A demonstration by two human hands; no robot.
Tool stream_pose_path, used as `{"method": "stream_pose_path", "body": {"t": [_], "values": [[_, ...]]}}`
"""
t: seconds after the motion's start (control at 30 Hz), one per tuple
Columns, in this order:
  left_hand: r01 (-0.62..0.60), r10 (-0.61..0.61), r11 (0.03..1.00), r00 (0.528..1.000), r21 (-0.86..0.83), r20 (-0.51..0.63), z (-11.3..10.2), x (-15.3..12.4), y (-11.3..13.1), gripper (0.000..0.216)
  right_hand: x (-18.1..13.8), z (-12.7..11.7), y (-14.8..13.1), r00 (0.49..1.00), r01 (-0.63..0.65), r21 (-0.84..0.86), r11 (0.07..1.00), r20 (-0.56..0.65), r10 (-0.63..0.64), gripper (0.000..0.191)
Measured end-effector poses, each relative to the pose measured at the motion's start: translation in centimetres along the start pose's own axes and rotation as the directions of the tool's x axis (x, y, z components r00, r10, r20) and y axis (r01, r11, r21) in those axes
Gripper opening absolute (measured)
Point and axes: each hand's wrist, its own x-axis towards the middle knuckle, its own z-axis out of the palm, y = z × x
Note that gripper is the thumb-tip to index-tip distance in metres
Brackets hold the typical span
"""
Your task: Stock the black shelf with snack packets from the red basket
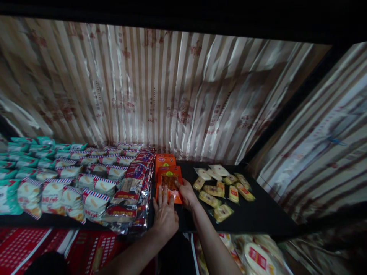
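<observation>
A stack of orange snack packets (169,179) lies on a black shelf (258,217), with a second orange stack (164,159) just behind it. My left hand (165,214) rests at the near edge of the front stack, fingers stretched flat against it. On the stack's right edge my right hand (186,192) has its fingers curled on the top packet. Red and silver snack packs (134,187) stand in a row directly left of the orange stack.
White packets with striped tops (94,183) and green packets (17,164) fill the shelf's left side. Several small yellow packets (220,189) lie scattered to the right. Striped foil sheeting (172,91) lines the back and right wall. Red packages (25,244) and pale bags (258,256) sit on the shelf below.
</observation>
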Motion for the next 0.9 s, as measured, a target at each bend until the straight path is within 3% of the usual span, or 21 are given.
{"method": "stream_pose_path", "body": {"t": [0.17, 0.43, 0.7, 0.9], "values": [[0.007, -0.006, 0.996, 1.0, -0.091, 0.014, 1.1, 0.8, -0.4, 0.067, 1.9, 0.1, -0.3, 0.998, -0.008, -0.215, 0.977, -0.067, -0.007, 0.036], [0.055, -0.053, 0.984, 0.998, -0.172, 0.016, 2.8, 2.0, -1.0, 0.066, 2.7, 0.7, -0.7, 0.994, -0.03, -0.562, 0.827, -0.107, -0.037, 0.057], [0.036, -0.04, 0.985, 0.999, -0.17, -0.018, 3.1, 2.3, -0.8, 0.065, 1.6, 0.9, -2.1, 0.998, -0.022, -0.753, 0.658, -0.06, -0.036, 0.04], [0.044, -0.043, 0.99, 0.999, -0.134, 0.011, 2.8, 2.3, -0.9, 0.064, 0.9, 1.4, -2.1, 0.993, 0.02, -0.856, 0.516, -0.043, -0.11, 0.038]]}}
